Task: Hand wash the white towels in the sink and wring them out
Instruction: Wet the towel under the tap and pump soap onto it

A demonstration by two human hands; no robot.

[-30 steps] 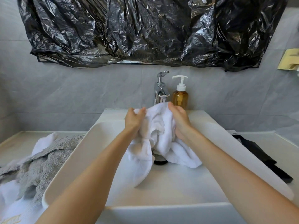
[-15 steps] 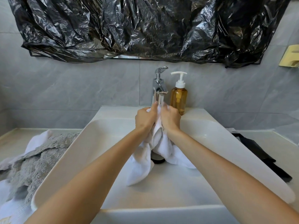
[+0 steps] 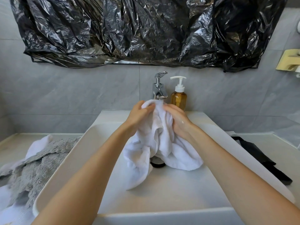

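A white towel [image 3: 159, 143] hangs bunched over the white sink [image 3: 170, 192], its top just under the chrome faucet [image 3: 158, 88]. My left hand [image 3: 138, 116] grips the towel's upper left side, with its fingers curled over the fabric. My right hand [image 3: 178, 120] holds the upper right side, wet on the back. The towel's lower folds lie on the basin floor and partly cover the drain [image 3: 157, 162].
An amber soap pump bottle [image 3: 178, 96] stands right of the faucet. A grey towel [image 3: 32, 168] and more white cloth [image 3: 9, 211] lie on the left counter. A black cloth [image 3: 263, 159] lies on the right counter. Black plastic sheet [image 3: 146, 30] covers the mirror.
My hands pressed together on the towel under the faucet half a second ago; now they have spread apart again, with the towel bunched between them.
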